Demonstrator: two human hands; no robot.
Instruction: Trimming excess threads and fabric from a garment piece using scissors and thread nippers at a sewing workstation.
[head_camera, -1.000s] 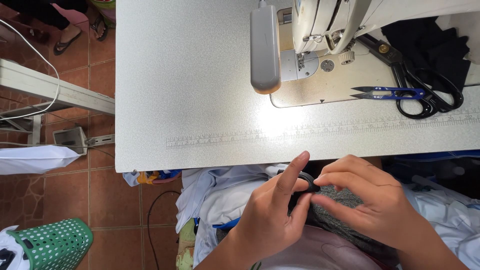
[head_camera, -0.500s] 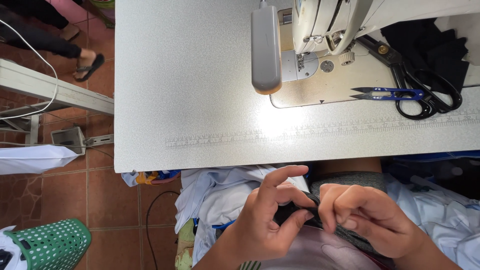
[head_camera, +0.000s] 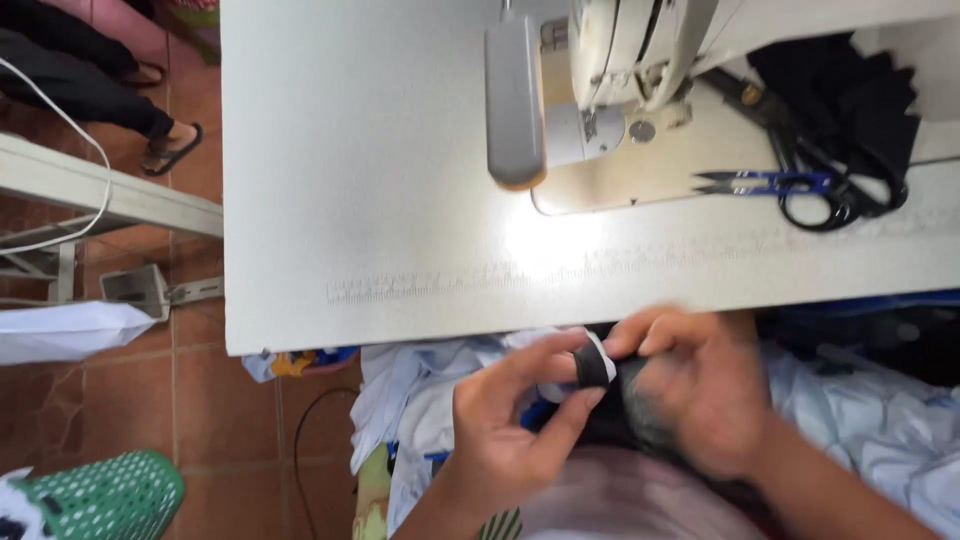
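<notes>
My left hand (head_camera: 505, 425) and my right hand (head_camera: 695, 385) meet just below the near edge of the white sewing table (head_camera: 380, 180). Between their fingertips they pinch a small piece of black fabric (head_camera: 592, 368). The thumb and forefinger of my left hand hold its left end. My right hand, blurred by motion, grips the darker bunched part to the right. Light blue and white cloth (head_camera: 420, 400) lies in my lap under both hands.
A cream sewing machine (head_camera: 620, 60) stands at the table's far side. Blue thread snips (head_camera: 760, 182) and black scissors (head_camera: 820, 190) lie to its right beside dark fabric (head_camera: 850, 90). A green dotted basket (head_camera: 95, 500) sits on the tiled floor. Another person's sandalled foot (head_camera: 165, 150) is at upper left.
Both hands have risen toward the table edge with the black piece. My left fingers now pinch its end, and my right hand has moved quickly and blurs.
</notes>
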